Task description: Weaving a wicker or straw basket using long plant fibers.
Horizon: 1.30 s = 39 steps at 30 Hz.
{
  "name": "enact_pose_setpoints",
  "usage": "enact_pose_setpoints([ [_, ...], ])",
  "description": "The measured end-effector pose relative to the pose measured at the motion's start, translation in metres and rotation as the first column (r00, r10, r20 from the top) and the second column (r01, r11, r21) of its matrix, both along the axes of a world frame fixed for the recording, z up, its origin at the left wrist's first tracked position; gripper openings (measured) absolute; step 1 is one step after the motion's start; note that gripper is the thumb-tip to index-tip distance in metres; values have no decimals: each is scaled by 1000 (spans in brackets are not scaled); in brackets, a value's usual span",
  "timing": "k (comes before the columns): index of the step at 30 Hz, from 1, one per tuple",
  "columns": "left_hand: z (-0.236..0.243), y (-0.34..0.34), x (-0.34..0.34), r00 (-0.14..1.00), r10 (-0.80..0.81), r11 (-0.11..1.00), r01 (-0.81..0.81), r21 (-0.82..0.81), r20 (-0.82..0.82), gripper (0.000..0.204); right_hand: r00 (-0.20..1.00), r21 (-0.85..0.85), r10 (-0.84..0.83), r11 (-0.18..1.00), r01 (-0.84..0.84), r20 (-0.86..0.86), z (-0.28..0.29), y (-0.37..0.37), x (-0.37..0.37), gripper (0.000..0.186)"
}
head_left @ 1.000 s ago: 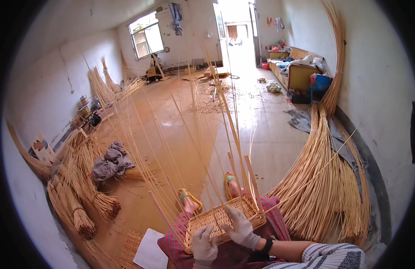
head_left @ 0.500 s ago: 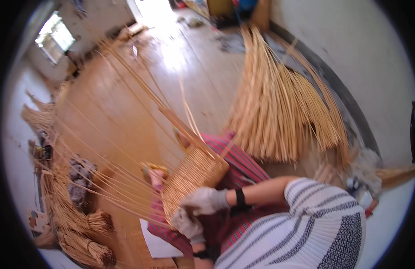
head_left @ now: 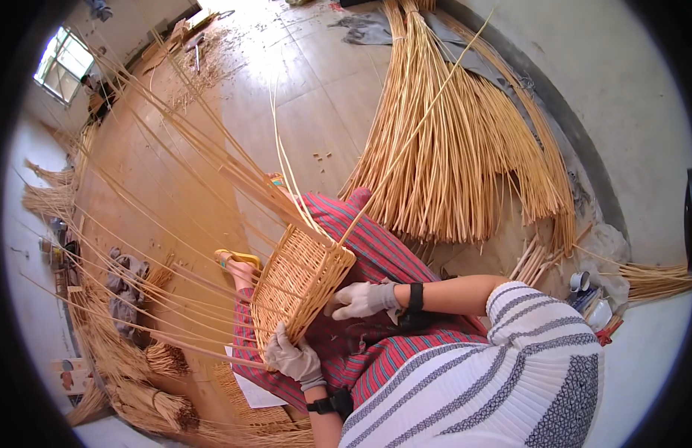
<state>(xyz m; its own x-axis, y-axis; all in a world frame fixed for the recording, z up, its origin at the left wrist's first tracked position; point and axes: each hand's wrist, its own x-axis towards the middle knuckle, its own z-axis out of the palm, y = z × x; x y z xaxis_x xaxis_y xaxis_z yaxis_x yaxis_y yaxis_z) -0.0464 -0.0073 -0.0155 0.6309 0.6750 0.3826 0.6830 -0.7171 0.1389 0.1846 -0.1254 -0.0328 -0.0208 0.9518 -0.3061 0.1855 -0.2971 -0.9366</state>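
Note:
A small woven basket (head_left: 301, 280), with long upright stakes spreading from it, lies tilted on my lap over red striped cloth (head_left: 383, 246). My gloved left hand (head_left: 292, 352) grips the basket's lower left corner, fingers pressed round the woven edge. My gloved right hand (head_left: 361, 300) is at the basket's right side, fingers loosely apart, their tips close to the weave; whether they touch it is unclear. Both wrists wear black straps.
A large spread bundle of pale rods (head_left: 450, 149) lies at the upper right. More bundles (head_left: 148, 396) and a grey cloth (head_left: 125, 291) lie at left. A plastic bag (head_left: 607, 254) and a metal cup (head_left: 579, 281) sit by the right wall, with a window (head_left: 62, 63) upper left.
The view has swung downward. The basket has turned steeper on my lap. My right hand has moved from beside my left hand to the basket's right side.

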Motion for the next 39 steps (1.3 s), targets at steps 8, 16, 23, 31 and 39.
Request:
enact_pose_setpoints([
  [8, -10, 5, 4, 994, 53, 998, -56, -23, -90, 59, 979, -181, 104, 974, -137, -176, 10, 15, 16, 46],
  [16, -4, 3, 20, 984, 99, 994, -104, -30, -146, 62, 935, -131, -91, 990, 48, -343, 2, 1, 17, 38],
  [23, -4, 2, 16, 978, 132, 991, -136, -12, -164, 62, 754, -157, -392, 917, 367, -527, 35, -55, 105, 31],
  [31, 5, -1, 17, 966, 111, 989, -131, -71, -232, 62, 765, -480, -394, 607, 633, 510, -119, -82, 160, 66],
  [39, 11, 1, 18, 958, 117, 989, -137, -59, -262, 57, 660, -400, -524, 530, 748, 538, -163, -89, 158, 48],
])
